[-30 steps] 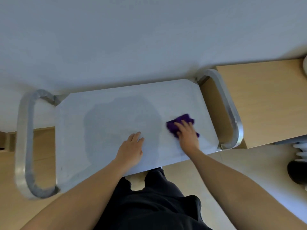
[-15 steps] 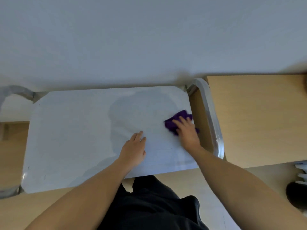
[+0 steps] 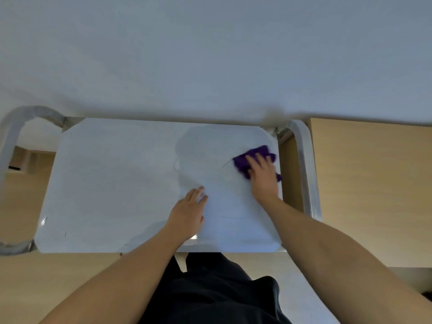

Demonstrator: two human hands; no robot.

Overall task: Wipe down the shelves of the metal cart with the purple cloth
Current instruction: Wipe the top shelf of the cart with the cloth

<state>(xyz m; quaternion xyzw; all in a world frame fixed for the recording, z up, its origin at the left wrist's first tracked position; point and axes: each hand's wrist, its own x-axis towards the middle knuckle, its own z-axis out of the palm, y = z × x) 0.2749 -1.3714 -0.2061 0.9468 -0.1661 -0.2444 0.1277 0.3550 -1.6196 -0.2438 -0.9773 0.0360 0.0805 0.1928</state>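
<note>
a pale wall runs close behind the metal cart, and a light wooden cabinet stands just beside the cart's right handle. the left handle loops out over the wood floor. the person's black trousers are near the front edge. the top shelf is a flat sheet with clipped corners, and open surface stretches across its left half. the purple cloth lies bunched on that shelf near its right edge, toward the back corner. the right hand presses it down with straight, slightly blurred fingers. the left hand rests flat on the shelf near the front middle, fingers straight and close together, holding nothing.
</note>
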